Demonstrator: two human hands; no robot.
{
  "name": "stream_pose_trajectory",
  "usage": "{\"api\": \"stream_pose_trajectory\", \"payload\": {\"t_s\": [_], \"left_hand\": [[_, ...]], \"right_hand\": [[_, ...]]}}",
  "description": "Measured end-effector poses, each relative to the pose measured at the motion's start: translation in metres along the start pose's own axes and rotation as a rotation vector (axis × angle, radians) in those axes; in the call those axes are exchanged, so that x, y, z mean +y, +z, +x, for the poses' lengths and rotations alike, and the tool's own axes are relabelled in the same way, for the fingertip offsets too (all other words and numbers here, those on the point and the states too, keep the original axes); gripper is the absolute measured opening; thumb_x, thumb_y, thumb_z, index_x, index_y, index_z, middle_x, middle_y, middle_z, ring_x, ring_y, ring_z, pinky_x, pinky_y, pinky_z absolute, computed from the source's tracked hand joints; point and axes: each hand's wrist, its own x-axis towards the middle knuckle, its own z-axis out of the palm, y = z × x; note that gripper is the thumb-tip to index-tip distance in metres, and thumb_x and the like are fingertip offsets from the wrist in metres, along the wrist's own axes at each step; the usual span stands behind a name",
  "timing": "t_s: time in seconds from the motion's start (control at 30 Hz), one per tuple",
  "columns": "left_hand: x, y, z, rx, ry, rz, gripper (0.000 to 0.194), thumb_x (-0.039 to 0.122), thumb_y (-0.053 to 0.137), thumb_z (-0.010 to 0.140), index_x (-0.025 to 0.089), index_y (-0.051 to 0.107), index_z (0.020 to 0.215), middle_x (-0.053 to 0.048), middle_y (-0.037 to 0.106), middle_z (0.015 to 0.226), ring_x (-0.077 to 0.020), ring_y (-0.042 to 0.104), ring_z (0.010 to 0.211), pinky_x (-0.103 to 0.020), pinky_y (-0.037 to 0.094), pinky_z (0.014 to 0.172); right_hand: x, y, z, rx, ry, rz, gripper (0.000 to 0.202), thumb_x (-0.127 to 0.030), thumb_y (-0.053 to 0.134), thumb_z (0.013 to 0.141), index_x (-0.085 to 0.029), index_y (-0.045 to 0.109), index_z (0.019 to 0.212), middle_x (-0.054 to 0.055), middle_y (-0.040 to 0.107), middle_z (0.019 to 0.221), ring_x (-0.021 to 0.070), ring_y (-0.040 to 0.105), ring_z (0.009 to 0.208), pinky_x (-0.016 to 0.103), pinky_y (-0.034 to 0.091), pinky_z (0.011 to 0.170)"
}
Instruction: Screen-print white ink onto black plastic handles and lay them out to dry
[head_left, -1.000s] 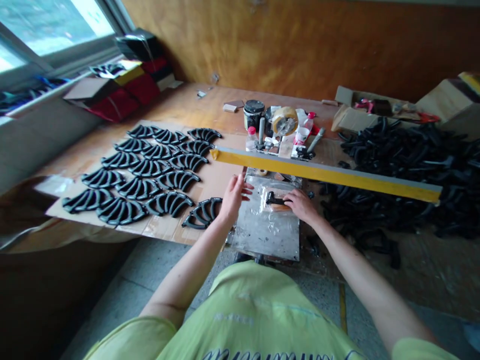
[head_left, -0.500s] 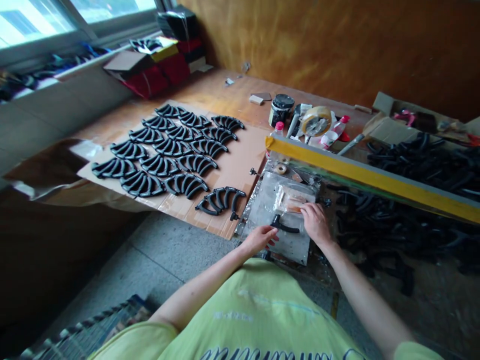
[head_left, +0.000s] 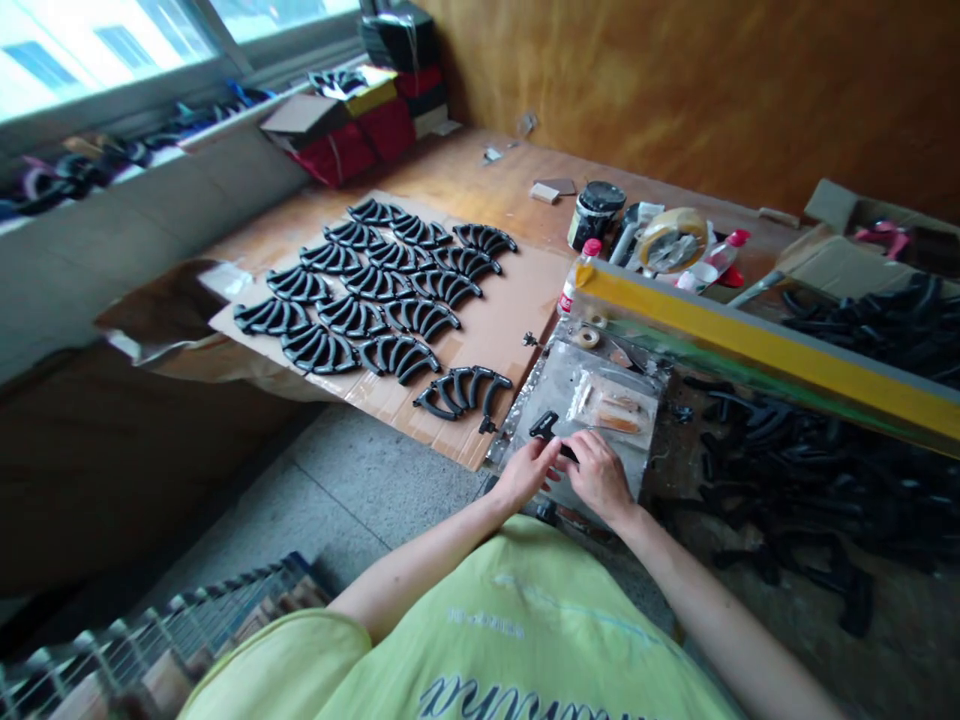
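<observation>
Black piece: the black piece (head_left: 544, 425) is just below and right of the middle of the frame. Its wide end pokes out toward the upper left, and fingers hide part of the rest.
Right hand: the right hand (head_left: 601, 477) has its thumb and fingers bent, pinching the thin part of the black piece.
Left hand: the left hand (head_left: 527, 473) is right beside the other one, with its fingers curled by the black piece. I cannot tell if it grips too.
Metal plate: the gray metal plate (head_left: 544, 375) is under and behind the hands. Some tan strips (head_left: 619, 422) lie on it, near the right hand.
Cardboard: a flat cardboard sheet (head_left: 532, 290) is left of the middle. Rows of curved black parts (head_left: 379, 285) sit on it, tucked close together like fans.
Big heap: a messy black pile (head_left: 784, 450) fills the right side.
Long bar: a yellow bar (head_left: 750, 345) slants from near the middle to the right edge.
Top of the table: a dark jar (head_left: 596, 212), a bottle with a red cap (head_left: 568, 295) and a roll of tape (head_left: 667, 232) stand right of the top middle.
Upper left: red boxes (head_left: 349, 150) sit below the window (head_left: 281, 15).
</observation>
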Motion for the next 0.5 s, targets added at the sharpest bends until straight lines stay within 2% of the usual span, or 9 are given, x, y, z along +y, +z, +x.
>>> {"api": "stream_pose_trajectory", "payload": {"t_s": [0.07,0.17,0.27,0.33,0.4,0.5], "left_hand": [[0.003,-0.02,-0.001,0.165,0.036,-0.044,0.053,0.071,0.05,0.079,0.018,0.051,0.085,-0.004,0.065,0.072,-0.0163,0.064,0.064,-0.023,0.046,0.049],[-0.003,-0.074,-0.006,0.375,0.051,-0.102,0.055,0.071,0.048,0.079,0.017,0.052,0.083,-0.004,0.065,0.069,-0.0143,0.061,0.06,-0.022,0.045,0.049],[-0.025,-0.137,-0.013,0.571,-0.01,-0.078,0.056,0.07,0.043,0.082,0.015,0.055,0.084,-0.009,0.07,0.075,-0.0131,0.061,0.06,-0.021,0.045,0.05],[-0.043,-0.171,-0.015,0.678,-0.106,-0.036,0.057,0.068,0.038,0.084,0.014,0.056,0.09,-0.012,0.072,0.081,-0.0141,0.063,0.062,-0.022,0.045,0.051],[-0.058,-0.194,-0.013,0.719,-0.22,0.055,0.058,0.064,0.03,0.088,0.013,0.057,0.096,-0.013,0.073,0.086,-0.0154,0.065,0.065,-0.023,0.047,0.053],[-0.066,-0.211,-0.003,0.678,-0.324,0.228,0.06,0.057,0.02,0.092,0.012,0.06,0.094,-0.014,0.074,0.083,-0.018,0.067,0.066,-0.027,0.049,0.056]], "right_hand": [[-0.024,0.005,0.023,-0.015,-0.054,0.039,0.014,-0.022,0.054,0.093,-0.017,0.066,0.098,0.009,0.064,0.093,0.0247,0.057,0.093,0.037,0.048,0.086],[-0.05,0.022,0.063,-0.073,-0.128,0.126,0.023,-0.029,0.052,0.095,-0.018,0.066,0.109,0.01,0.066,0.102,0.0236,0.057,0.098,0.036,0.047,0.091],[-0.058,0.05,0.103,-0.178,-0.082,0.094,0.027,-0.031,0.049,0.097,-0.019,0.067,0.112,0.01,0.068,0.107,0.023,0.058,0.103,0.034,0.044,0.095],[-0.058,0.071,0.127,-0.287,-0.001,0.02,0.027,-0.03,0.048,0.096,-0.019,0.068,0.111,0.011,0.069,0.106,0.0224,0.06,0.102,0.033,0.044,0.094],[-0.056,0.091,0.145,-0.399,0.095,-0.046,0.029,-0.032,0.05,0.096,-0.017,0.068,0.112,0.012,0.07,0.103,0.0219,0.063,0.099,0.031,0.044,0.091],[-0.056,0.114,0.162,-0.476,0.196,-0.082,0.035,-0.038,0.052,0.094,-0.015,0.066,0.116,0.014,0.07,0.107,0.0224,0.063,0.102,0.031,0.045,0.088]]}}
